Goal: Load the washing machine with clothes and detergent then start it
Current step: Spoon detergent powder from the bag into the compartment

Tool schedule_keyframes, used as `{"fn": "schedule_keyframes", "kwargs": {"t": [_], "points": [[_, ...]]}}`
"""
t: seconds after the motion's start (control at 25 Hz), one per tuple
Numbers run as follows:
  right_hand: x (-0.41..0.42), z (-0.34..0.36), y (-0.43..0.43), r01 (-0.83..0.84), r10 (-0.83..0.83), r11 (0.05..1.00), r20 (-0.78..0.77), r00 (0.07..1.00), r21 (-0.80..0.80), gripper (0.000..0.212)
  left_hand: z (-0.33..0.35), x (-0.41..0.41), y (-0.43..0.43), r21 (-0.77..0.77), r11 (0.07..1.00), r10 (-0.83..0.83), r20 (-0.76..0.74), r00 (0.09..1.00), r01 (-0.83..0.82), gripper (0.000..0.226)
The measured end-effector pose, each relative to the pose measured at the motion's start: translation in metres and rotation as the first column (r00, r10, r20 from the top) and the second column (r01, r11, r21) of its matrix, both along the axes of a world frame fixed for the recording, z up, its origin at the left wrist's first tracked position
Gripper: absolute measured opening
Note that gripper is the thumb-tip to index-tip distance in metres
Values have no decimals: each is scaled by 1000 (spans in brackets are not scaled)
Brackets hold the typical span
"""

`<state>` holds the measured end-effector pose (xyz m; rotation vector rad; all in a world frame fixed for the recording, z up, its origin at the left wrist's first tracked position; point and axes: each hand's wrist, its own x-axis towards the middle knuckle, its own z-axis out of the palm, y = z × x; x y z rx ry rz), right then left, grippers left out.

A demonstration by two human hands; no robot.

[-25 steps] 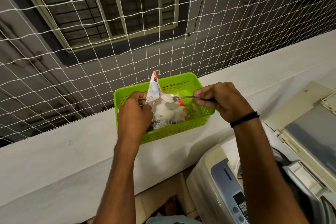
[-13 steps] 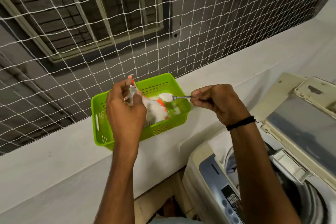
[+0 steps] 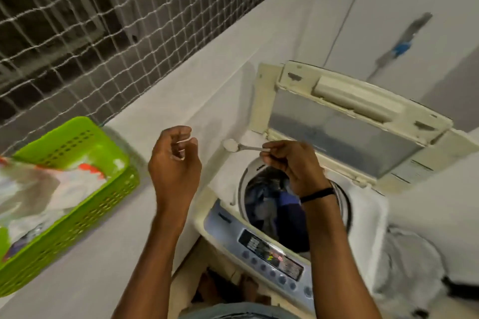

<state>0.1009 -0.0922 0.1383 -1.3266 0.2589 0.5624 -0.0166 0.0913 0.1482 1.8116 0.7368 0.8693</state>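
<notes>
We held a spoon [image 3: 243, 147] in our right hand [image 3: 290, 163], its handle pinched between curled fingers and thumb, the bowl pointing left and heaped with white detergent powder [image 3: 230, 144]. The spoon hung level above the back left corner of the washing machine [image 3: 368, 204], just beside the rim of the drum opening and not yet over it. Our left hand [image 3: 176, 163] hovered near the spoon's bowl but apart from it, fingers loosely curled and gripping nothing. The machine's lid [image 3: 344, 122] stood folded up at the back, and inside the drum lay clothes [image 3: 272, 202], dark blue and grey, partly hidden by our right forearm. A black wristband [image 3: 317, 194] circled our right wrist. The control panel [image 3: 269, 254] ran along the machine's near edge with a row of round buttons; its markings were too blurred to read. To the left, on the white ledge [image 3: 181, 101], sat a green perforated basket [image 3: 85, 215], and in it lay the detergent packet [image 3: 51, 189], white with orange patches, well apart from both our hands. Behind the ledge stretched a white net [image 3: 103, 21]. Something pale and crumpled [image 3: 409, 261] sat beside the machine on the right; we could not tell what it was.
</notes>
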Motion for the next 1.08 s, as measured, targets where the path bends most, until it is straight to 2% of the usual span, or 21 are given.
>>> {"fn": "schedule_keyframes", "kwargs": {"t": [0.16, 0.24, 0.36, 0.48, 0.52, 0.6, 0.68, 0.76, 0.84, 0.92, 1.0, 1.08], "points": [[20, -61, -71, 208, -219, 971, -85, 972, -122, 22, -41, 46, -47, -55, 976, -218, -150, 964, 212, 17], [29, -88, -105, 298, -318, 932, -70, 946, -208, 19, -69, 71, -69, -105, 948, -317, -240, 917, 300, 16], [42, -124, -141, 364, -385, 855, 17, 923, -370, 20, -114, 108, -100, -203, 877, -480, -378, 792, 435, 22], [50, -147, -149, 400, -429, 739, 79, 900, -542, 17, -148, 138, -127, -333, 777, -628, -462, 626, 533, 38], [52, -155, -147, 397, -410, 680, 129, 903, -616, 20, -156, 146, -134, -380, 747, -663, -483, 572, 546, 44], [53, -170, -140, 330, -253, 591, 218, 942, -736, 26, -175, 158, -145, -463, 691, -721, -500, 480, 555, 53], [50, -183, -131, 251, -58, 541, 262, 963, -803, 31, -198, 166, -149, -511, 655, -751, -523, 403, 557, 60], [44, -188, -124, 240, 48, 507, 305, 951, -828, 36, -215, 170, -149, -529, 638, -761, -546, 350, 560, 64], [37, -188, -122, 279, 73, 487, 356, 932, -828, 41, -211, 168, -149, -530, 653, -750, -552, 364, 542, 64], [35, -189, -121, 345, 42, 470, 412, 910, -812, 38, -200, 163, -148, -530, 677, -734, -535, 418, 510, 60], [35, -184, -120, 416, -63, 476, 441, 895, -775, 31, -186, 158, -145, -508, 718, -696, -518, 498, 475, 55], [36, -175, -119, 452, -184, 528, 422, 888, -719, 27, -170, 151, -137, -467, 767, -638, -490, 594, 440, 50]]}}
